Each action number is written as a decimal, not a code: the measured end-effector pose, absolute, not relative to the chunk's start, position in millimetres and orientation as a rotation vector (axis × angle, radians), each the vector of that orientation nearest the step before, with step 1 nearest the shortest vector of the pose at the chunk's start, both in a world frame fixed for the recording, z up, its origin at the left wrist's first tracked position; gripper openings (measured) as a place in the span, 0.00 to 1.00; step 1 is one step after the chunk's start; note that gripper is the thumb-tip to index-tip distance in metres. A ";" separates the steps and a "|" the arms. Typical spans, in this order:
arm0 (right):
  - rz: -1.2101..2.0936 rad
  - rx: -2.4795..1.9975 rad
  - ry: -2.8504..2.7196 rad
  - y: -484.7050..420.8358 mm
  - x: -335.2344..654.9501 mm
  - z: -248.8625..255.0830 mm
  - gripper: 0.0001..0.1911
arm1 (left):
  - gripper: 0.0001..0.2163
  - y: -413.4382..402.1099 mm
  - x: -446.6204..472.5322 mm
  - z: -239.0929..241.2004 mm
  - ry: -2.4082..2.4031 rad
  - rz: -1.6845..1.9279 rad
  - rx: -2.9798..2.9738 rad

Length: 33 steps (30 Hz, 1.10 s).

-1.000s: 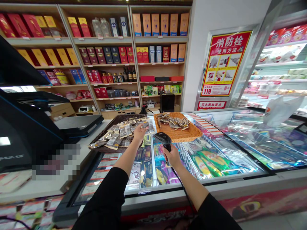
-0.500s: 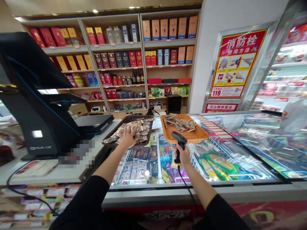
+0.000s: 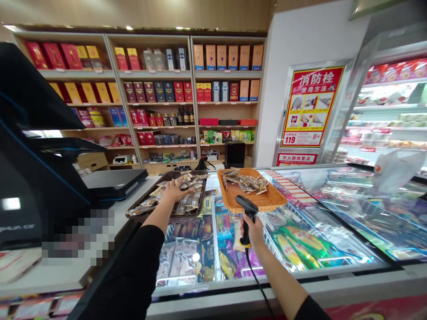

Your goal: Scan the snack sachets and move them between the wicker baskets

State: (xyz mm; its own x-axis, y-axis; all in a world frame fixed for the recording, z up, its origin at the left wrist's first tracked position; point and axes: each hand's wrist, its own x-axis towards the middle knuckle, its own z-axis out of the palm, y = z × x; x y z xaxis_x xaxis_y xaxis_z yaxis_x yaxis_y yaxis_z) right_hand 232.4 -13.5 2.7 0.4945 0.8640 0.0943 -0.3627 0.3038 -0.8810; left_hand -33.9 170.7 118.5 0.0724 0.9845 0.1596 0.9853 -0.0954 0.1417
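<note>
My left hand (image 3: 172, 192) rests with its fingers spread over a heap of small brown-and-clear snack packets (image 3: 191, 201). They lie in a dark brown woven basket (image 3: 182, 219), whose left part also holds packets. In my right hand (image 3: 256, 230) is a black barcode scanner (image 3: 246, 204) with a yellow-edged base, gripped by its handle, head up. Its cable runs down toward me. Just behind the scanner stands an orange woven basket (image 3: 271, 206) with more such packets (image 3: 249, 182) in it.
Both baskets stand on the glass top of a chest freezer (image 3: 320, 289) full of packaged food. To the left are a checkout terminal (image 3: 40, 178) and a flat scale (image 3: 115, 181). A white plastic bag (image 3: 398, 171) sits at the far right. Shelves of boxes (image 3: 160, 92) line the back wall.
My view has shifted, so the baskets and terminal appear farther left. My left hand has moved slightly toward the far side of the dark basket. The scanner remains in my right hand.
</note>
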 end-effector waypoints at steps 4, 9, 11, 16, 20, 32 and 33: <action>0.898 -0.933 -0.623 -12.2 234.8 5.2 0.23 | 0.47 173.6 -17.8 129.0 -2.083 -0.281 -2.259; 0.858 -0.946 -0.561 -13.6 266.6 21.8 0.21 | 0.45 156.4 31.1 144.3 -1.950 -0.310 -2.130; 0.819 -0.979 -0.550 -13.6 291.0 27.3 0.20 | 0.43 146.7 61.3 147.3 -1.893 -0.280 -2.189; 0.723 -1.086 -0.560 -14.9 343.6 22.6 0.20 | 0.33 128.4 157.6 133.7 -1.463 -0.333 -2.747; 0.705 -1.015 -0.530 -17.0 354.7 14.8 0.19 | 0.23 127.8 236.8 107.5 -1.012 -0.497 -3.004; 0.631 -0.958 -0.327 -11.2 358.2 20.3 0.15 | 0.18 159.7 345.8 77.4 -1.411 -0.475 -2.927; 0.630 -0.958 -0.332 -10.5 357.7 19.6 0.14 | 0.18 161.4 344.4 77.2 -1.435 -0.511 -2.940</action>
State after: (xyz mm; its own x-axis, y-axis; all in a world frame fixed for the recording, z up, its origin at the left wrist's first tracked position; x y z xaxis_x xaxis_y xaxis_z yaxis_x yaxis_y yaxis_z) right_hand 357.7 -10.5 19.6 0.7750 0.6319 -0.0091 -0.3500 0.4172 -0.8387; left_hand 344.4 161.4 77.2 0.5798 0.7900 0.1991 0.7381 -0.6128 0.2821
